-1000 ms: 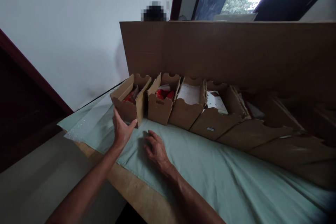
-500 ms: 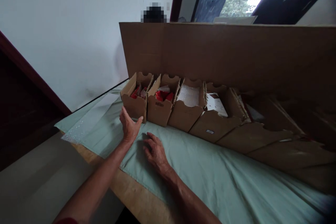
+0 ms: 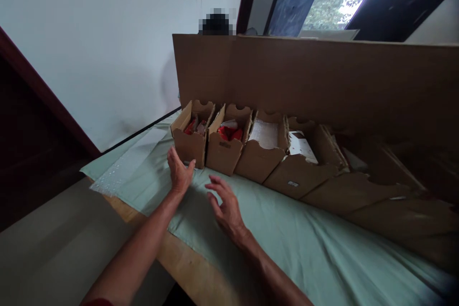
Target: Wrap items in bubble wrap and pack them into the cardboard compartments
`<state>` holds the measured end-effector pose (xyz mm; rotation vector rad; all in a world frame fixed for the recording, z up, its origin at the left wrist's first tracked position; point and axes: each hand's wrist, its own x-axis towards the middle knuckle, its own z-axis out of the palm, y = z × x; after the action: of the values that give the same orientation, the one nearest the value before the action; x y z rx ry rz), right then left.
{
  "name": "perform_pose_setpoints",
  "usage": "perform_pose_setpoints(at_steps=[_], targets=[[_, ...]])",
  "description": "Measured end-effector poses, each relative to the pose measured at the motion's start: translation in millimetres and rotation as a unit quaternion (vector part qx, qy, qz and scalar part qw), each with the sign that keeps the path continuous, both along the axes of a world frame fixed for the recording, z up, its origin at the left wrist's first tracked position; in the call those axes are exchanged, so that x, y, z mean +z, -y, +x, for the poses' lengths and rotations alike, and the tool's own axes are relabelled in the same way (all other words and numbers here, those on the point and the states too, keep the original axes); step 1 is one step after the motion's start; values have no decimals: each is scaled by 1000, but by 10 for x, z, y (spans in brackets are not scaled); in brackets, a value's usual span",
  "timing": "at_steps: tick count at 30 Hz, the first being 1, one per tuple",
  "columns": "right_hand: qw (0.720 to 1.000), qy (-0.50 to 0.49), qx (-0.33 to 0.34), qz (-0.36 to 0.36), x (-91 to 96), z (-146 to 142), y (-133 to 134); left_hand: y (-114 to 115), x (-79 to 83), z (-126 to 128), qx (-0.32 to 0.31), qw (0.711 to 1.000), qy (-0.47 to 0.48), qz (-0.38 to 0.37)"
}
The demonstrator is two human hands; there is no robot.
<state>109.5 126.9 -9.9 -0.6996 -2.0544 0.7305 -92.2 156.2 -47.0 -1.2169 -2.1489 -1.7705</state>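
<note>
My left hand (image 3: 180, 172) is at the front of the leftmost cardboard box (image 3: 190, 149), fingers and thumb spread apart. Whether it touches the box I cannot tell. To its right, my right hand (image 3: 226, 205) hovers over the green cloth (image 3: 276, 222) with its fingers apart and nothing in them. Red and pinkish pieces (image 3: 195, 125) lie inside the leftmost box. The second cardboard box (image 3: 223, 157) holds bright red material (image 3: 230, 134) and something pale. In the third box is a whitish translucent sheet (image 3: 264, 134), and a white spotted piece (image 3: 301, 147) leans in the fourth.
More boxes (image 3: 394, 205) continue the row into shadow at right. Behind them stands a tall cardboard panel (image 3: 315, 76), with the top of a person's head showing above it. A clear plastic sheet (image 3: 129, 160) lies at the table's left end. Bare wood (image 3: 193, 258) shows along the near edge.
My right hand has moved slightly right and lifted, its fingers opening more. My left hand stays by the leftmost box. The whole view has shifted a little.
</note>
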Motion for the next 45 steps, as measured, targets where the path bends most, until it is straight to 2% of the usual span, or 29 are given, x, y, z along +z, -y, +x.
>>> perform_pose_setpoints(at_steps=[5, 8, 11, 14, 17, 20, 28, 34, 38, 41, 43, 45], targets=[[996, -3, -58, 65, 784, -23, -298, 4, -11, -12, -14, 1000, 10, -4], [986, 63, -114, 109, 1052, -82, -571, 6, -19, -34, -20, 1000, 16, -3], [966, 157, -159, 130, 1134, -120, -786, -3, -33, -58, -23, 1000, 20, 1], [945, 229, -187, 136, 1161, -125, -894, -21, -51, -63, -27, 999, 21, 5], [937, 253, -200, 138, 1205, -122, -927, -44, -66, -52, -32, 999, 21, 10], [939, 249, -197, 132, 1245, -127, -932, -62, -80, -41, -32, 999, 23, 15], [950, 208, -179, 149, 1207, -115, -909, -72, -87, -35, -24, 999, 24, 14], [952, 196, -189, 141, 1205, -133, -990, -40, -52, -36, -25, 999, 27, 13], [961, 148, -170, 160, 1172, -79, -839, -23, -19, -25, -16, 1000, 20, 6], [967, 64, -135, 204, 965, 76, -557, -22, 5, -22, -5, 1000, 7, -14], [969, 52, -112, 214, 698, 237, -369, -24, 22, -24, 7, 999, -3, -32], [971, 84, -88, 206, 355, 416, -230, -22, 47, -28, 21, 998, -12, -55]])
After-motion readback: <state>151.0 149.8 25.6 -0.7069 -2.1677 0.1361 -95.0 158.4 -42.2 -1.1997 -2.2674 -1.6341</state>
